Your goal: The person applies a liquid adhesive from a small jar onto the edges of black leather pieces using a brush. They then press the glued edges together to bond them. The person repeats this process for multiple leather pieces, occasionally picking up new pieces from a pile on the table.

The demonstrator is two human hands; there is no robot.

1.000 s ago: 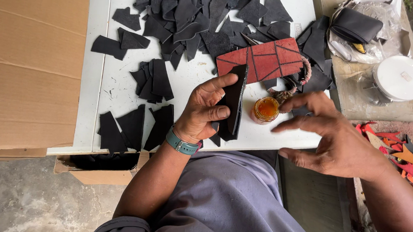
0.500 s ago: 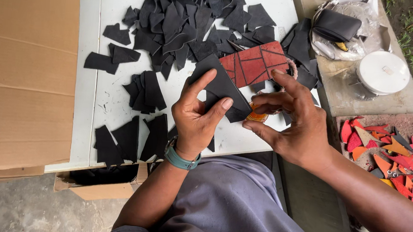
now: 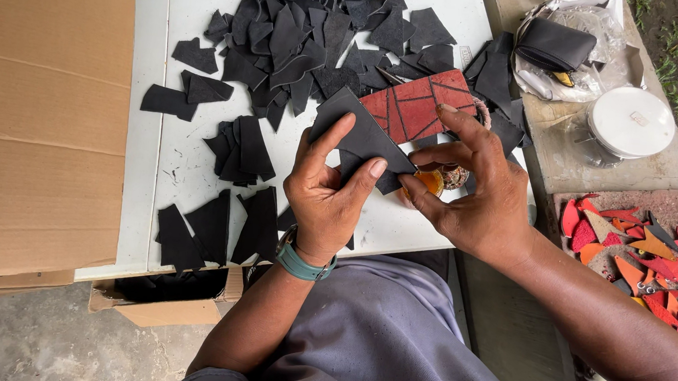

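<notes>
both hands have come up off the table and closed in on each other: a second ago the right hand (image 3: pixel 476 185) was out beside the small amber jar (image 3: pixel 428 181), now it is in front of that jar and meeting the left hand (image 3: pixel 331 190) at one black leather piece (image 3: pixel 363 140). that piece has turned too, from an upright strip to a flat triangular shape facing the camera.

left hand grasps the black leather piece, thumb on its lower edge, index finger up along its left side. right hand pinches at its lower right corner with thumb and a fingertip, other fingers spread and free (nothing else in it that i can see). piece sits above the table edge, just in front of the red patchwork panel (image 3: pixel 418 104) with black seams. my read: jar work is paused and the piece is being lined up or checked between both hands.

containers:
- amber jar: mostly hidden behind the right hand, contents look orange, can't tell the level.
- white lidded tub (image 3: pixel 631 121) on the side slab, lid on, contents not visible.
- clear plastic bag (image 3: pixel 585 32) beside it, holds a black pouch.
- cardboard box (image 3: pixel 169 298) under the white table (image 3: pixel 187 170), black offcuts showing inside.

loose black scraps (image 3: pixel 319 28) piled across the table top; red and orange offcuts (image 3: pixel 641 246) lie on the ground to the right.
</notes>
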